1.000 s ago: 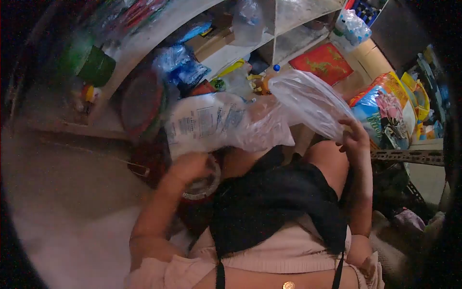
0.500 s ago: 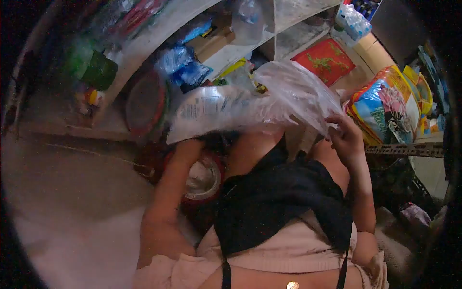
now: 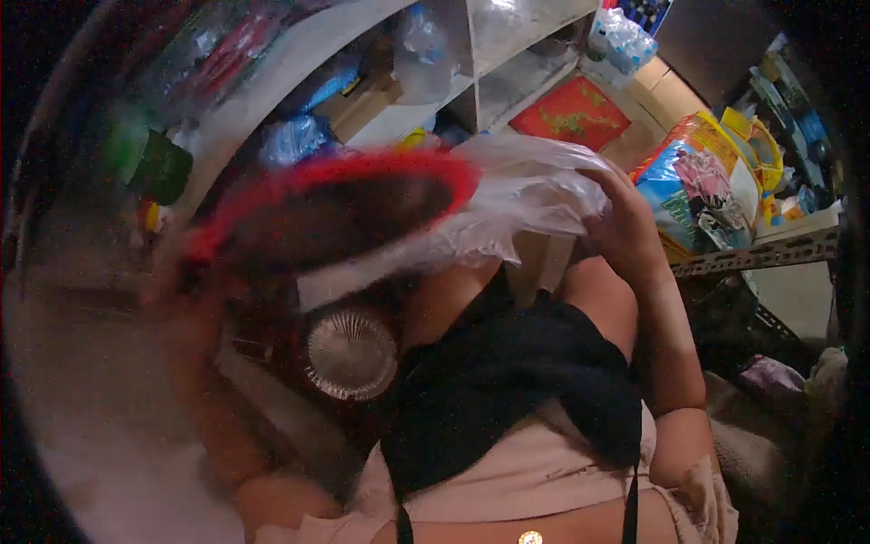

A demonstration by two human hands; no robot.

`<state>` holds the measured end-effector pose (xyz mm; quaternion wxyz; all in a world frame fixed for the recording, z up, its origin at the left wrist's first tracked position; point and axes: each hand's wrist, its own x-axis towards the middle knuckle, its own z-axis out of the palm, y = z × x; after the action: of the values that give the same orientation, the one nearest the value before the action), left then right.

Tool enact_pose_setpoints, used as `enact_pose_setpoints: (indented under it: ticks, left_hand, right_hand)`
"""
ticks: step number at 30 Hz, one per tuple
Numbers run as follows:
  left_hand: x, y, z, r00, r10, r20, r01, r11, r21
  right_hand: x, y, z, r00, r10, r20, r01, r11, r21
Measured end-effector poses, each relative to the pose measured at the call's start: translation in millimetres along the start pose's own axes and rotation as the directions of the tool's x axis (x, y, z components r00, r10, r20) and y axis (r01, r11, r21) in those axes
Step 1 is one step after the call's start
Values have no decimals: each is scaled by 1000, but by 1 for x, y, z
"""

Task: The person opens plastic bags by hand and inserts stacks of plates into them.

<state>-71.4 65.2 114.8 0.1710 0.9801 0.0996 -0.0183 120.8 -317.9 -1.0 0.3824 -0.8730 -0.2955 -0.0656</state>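
A round, red-rimmed thing with a dark middle (image 3: 340, 213) is tilted above my lap, blurred by motion. At its left edge is my left hand (image 3: 186, 286), smeared, its fingers seemingly closed on the rim. My right hand (image 3: 621, 218) has its fingers curled on a clear plastic bag (image 3: 535, 186), which stretches left toward the red rim. A white printed packet seen earlier is mostly hidden behind the round thing. Below it, a ribbed clear round dish or lid (image 3: 352, 355) lies beside my thigh.
Shelves (image 3: 489, 54) hold bags and a box. A red packet (image 3: 571, 113) lies ahead; a large colourful bag (image 3: 702, 186) stands at the right above a perforated metal bar (image 3: 761, 254). A green container (image 3: 161, 170) is at the left.
My left hand has moved up and left from near the ribbed dish, and the red-rimmed thing has risen over the packet. My right hand has closed further round the bag, lifting and bunching it.
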Motion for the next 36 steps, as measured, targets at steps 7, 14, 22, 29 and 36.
enact_pose_setpoints:
  ticks: [7,14,22,29,36]
  left_hand:
    - [69,69,66,755,47,-654,-379,846,-376]
    - [120,97,128,614,561,-555,-716,692,-92]
    - [125,173,142,729,639,-246,-638,764,92]
    - [135,160,140,820,570,-46,-571,810,-135]
    - [112,139,122,612,663,-432,-652,732,198]
  right_hand:
    - [35,-14,-22,969,186,161,-241,844,479]
    - [21,5,-66,948,252,193,-278,366,888]
    - [7,-54,-26,995,-84,-50,98,852,514]
    - [5,-55,-78,975,13,-222,36,976,213]
    - [-5,-31,-56,941,148,-304,-42,943,330]
